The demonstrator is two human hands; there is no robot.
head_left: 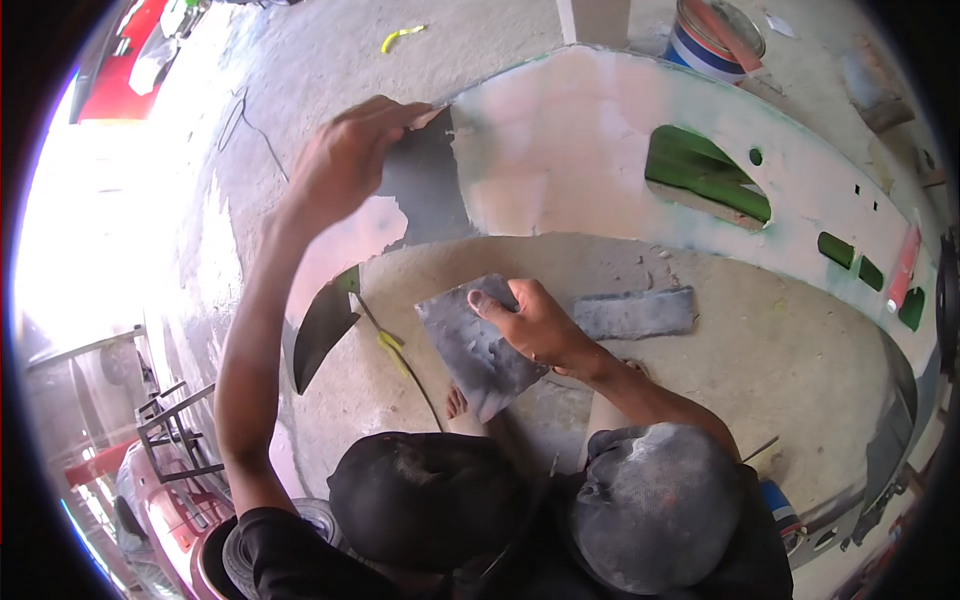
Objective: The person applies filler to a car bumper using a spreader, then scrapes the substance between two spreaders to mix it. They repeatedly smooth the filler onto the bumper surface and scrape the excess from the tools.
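My left hand (345, 160) is at the upper edge of a long curved panel (560, 140) with pinkish-white patches, beside its dark grey section (428, 185). Its fingers are pressed together; a small brownish edge shows at the fingertips, too little to identify. Below the panel, my right hand (535, 325) grips a flat grey-smeared board (480, 350), thumb on top and the other fingers mostly hidden. Grey paste lies on the board, which is tilted and apart from the panel.
A long grey block (635, 313) lies on the floor. Behind the panel stand a paint can (712, 45) and a pale post (597, 20). A reddish tube (905, 270) rests on the panel's right part. A dark cord (410, 370) and metal frame (180, 435) are at left.
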